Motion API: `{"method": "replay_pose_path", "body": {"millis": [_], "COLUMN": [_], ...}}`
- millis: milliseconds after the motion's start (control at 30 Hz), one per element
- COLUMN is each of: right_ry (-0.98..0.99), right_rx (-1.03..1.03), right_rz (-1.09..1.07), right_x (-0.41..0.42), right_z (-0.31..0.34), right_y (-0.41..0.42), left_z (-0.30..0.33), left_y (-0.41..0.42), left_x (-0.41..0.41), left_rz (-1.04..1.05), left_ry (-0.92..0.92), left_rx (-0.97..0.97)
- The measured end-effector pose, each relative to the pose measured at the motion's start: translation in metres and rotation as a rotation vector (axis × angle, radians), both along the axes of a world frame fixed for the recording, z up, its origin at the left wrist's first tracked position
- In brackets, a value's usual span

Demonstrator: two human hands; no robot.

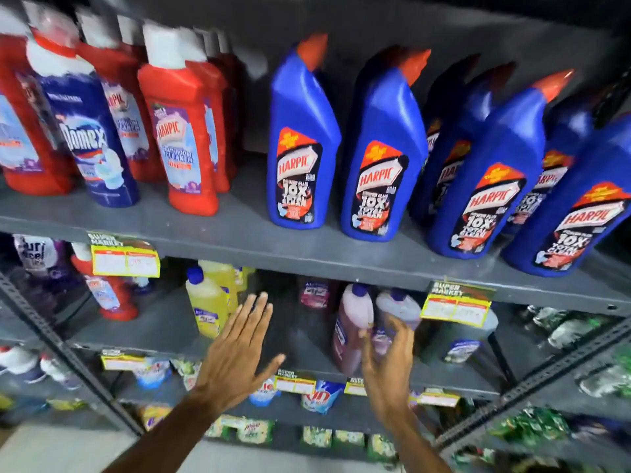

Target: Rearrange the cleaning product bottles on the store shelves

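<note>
Grey metal shelving (239, 240) fills the aisle, its front edges carrying yellow price tags (125, 260). Up top, the blue Harpic bottles (382, 155) stand in a loose row with labels facing out, some leaning and set at odd angles — that looks like stock waiting to be squared up. To their left the red Harpic bottles (181, 138) crowd together, with 1 dark blue Domex bottle (92, 131) mixed in among them, likely misplaced. All are capped, so what is inside cannot be seen.

On the shelf below, yellow bottles (208, 302) show their liquid through clear plastic. Next to a pink bottle (353, 322), the right hand (386, 367) curls its fingers around a pale lilac bottle (397, 312), gripping it low on the body — whether lifting or just steadying it, I cannot tell. The left hand (235, 349) hovers open, fingers straight and slightly spread, touching nothing, near the yellow bottles and seemingly reaching into the gap between the 2 groups.
</note>
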State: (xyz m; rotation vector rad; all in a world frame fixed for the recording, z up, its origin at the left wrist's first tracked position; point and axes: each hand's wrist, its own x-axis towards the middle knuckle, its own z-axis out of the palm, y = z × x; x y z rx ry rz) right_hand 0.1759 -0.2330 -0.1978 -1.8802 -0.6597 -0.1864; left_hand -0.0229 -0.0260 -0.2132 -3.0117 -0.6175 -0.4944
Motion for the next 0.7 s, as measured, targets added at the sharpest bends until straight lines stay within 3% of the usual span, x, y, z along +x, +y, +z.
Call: {"method": "replay_pose_path", "body": {"millis": [200,433,700], "right_ry": [0.325,0.376,0.344], "right_rx": [0.016,0.033,0.0], "right_rz": [0.004,-0.107,-0.118], "right_x": [-0.005,0.012,0.011], "right_z": [-0.072,-0.126,-0.136], "right_y": [0.019,0.05,0.064], "left_z": [-0.082,-0.14,-0.171], "left_y": [0.02,0.046,0.059], "left_x": [0.018,0.044,0.05], "left_rz": [0.041,0.089,0.094], "left_ry": [0.217,0.241,0.25], "left_rx": [-0.123,-0.212,-0.242]}}
